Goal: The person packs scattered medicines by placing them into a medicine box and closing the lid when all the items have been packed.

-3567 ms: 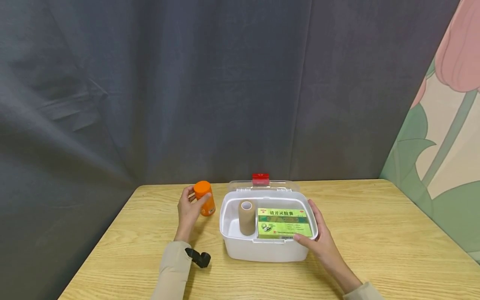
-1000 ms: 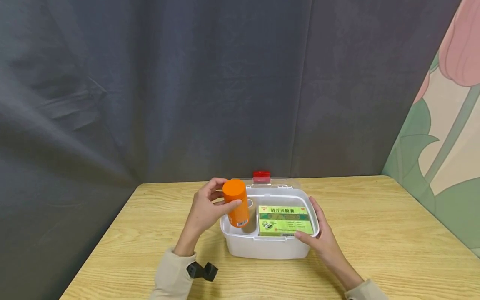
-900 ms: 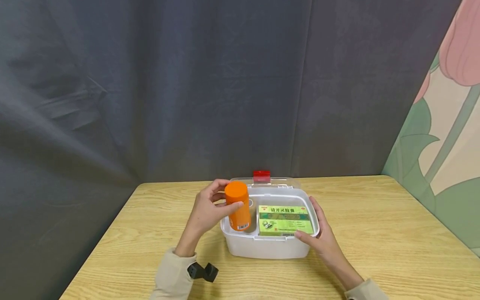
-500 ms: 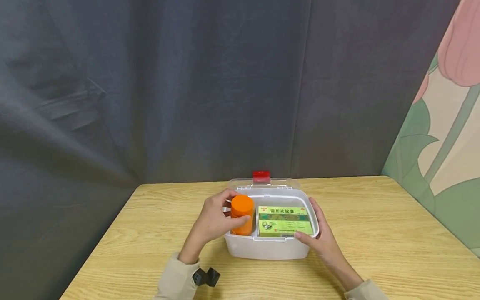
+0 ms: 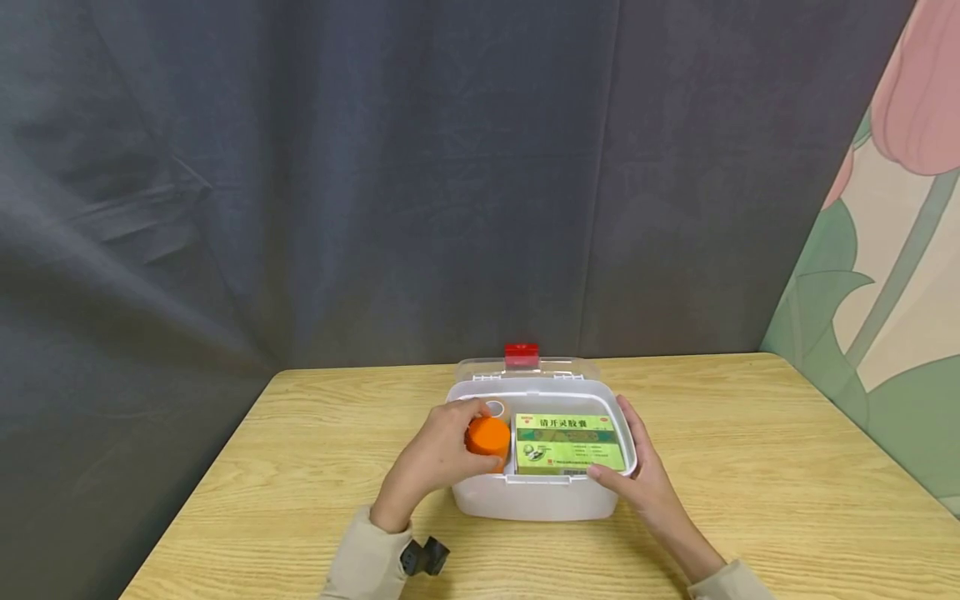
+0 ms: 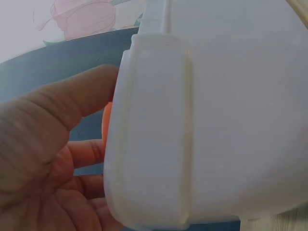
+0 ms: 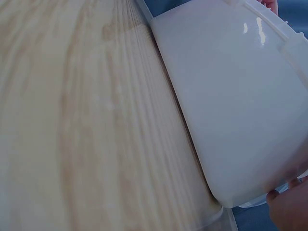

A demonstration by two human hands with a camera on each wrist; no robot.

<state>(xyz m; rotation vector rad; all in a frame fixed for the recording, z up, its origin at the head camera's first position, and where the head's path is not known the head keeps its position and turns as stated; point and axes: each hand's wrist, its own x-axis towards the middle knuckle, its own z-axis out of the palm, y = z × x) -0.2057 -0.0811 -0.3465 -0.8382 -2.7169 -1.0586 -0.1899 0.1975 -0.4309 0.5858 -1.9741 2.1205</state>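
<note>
In the head view an orange bottle (image 5: 488,438) stands low in the left part of a white plastic box (image 5: 536,497). My left hand (image 5: 438,450) reaches over the box's left rim and grips the bottle near its cap, thumb in front and fingers behind. Just behind the bottle shows the top of a tan roll (image 5: 495,409). A green medicine carton (image 5: 568,443) fills the right part. My right hand (image 5: 647,479) holds the box's right end, thumb over the front rim. From the left wrist, the box wall (image 6: 231,115) hides most of the bottle (image 6: 107,122).
The box's clear lid (image 5: 480,367) with a red latch (image 5: 521,354) is folded back behind it. Wooden table (image 5: 750,467) surrounds the box, and a dark curtain (image 5: 450,183) hangs at its far edge. A flower-painted wall (image 5: 900,292) is at the right.
From the table left of the box, my left hand has carried the orange bottle over the rim and lowered it inside, in front of the tan roll. The right hand has kept its hold.
</note>
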